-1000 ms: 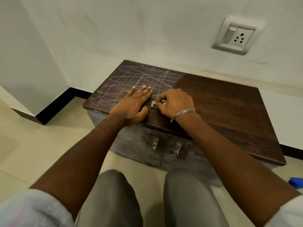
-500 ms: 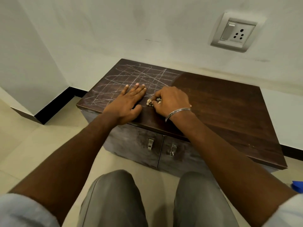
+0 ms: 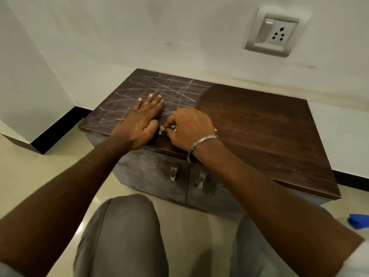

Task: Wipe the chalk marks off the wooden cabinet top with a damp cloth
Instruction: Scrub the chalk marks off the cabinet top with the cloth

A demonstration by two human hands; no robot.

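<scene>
Head view looks down on a low wooden cabinet top [image 3: 259,124] set against the wall, where the right part shows clean dark wood and the left part is criss-crossed with white chalk marks [image 3: 159,88]. The person's left hand [image 3: 139,124] lies flat and open on the chalked part, fingers spread, holding nothing, seemingly just bracing. Right beside it, near the front edge, the right hand [image 3: 189,126] is curled tight over a small wadded cloth [image 3: 162,130], of which only a pale scrap peeps out between the fingers. From where I stand this looks like mid-wipe, with roughly half the top done. To finish well, I reckon the cloth wants firm, even pressure in overlapping strokes worked leftward from the clean boundary, so the chalk isn't smeared back over wiped wood. The flat left hand sits on marks that need cleaning, so it will have to lift away. Refolding to a fresh face would help.
</scene>
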